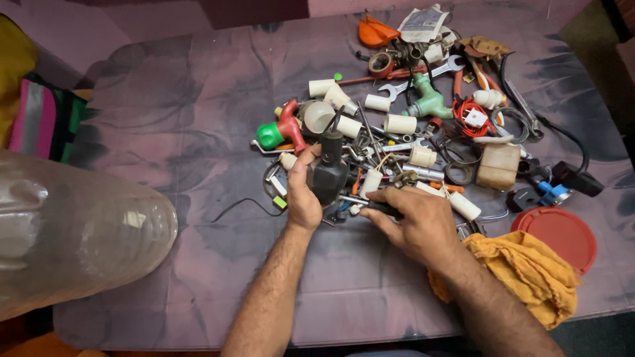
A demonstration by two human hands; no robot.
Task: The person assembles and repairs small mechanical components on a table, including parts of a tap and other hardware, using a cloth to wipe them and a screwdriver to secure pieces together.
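Far left: clear plastic bottle lying on its side, large and close to the camera, with a striped pink-and-green cloth behind it. Mauve patterned tabletop bare between that and the pile.

Left hand: forearm running up from the bottom edge, wrist straight, palm turned rightward, fingers and thumb wrapped around a black plastic fitting with a narrow neck standing upright; held just above the clutter near the pile's left edge. Just behind it, a red-and-green plastic tap and white cylindrical pipe fittings.

Right hand: forearm coming in diagonally from the lower right, knuckles up, fingers curled down and closed on a dark slim tool handle, its tip toward the black fitting; what kind of tool cannot be told.

Further right: green valve fitting, steel spanner, red coiled wire, tan block, orange rag under the right forearm, round red lid flat by the tabletop's right edge.
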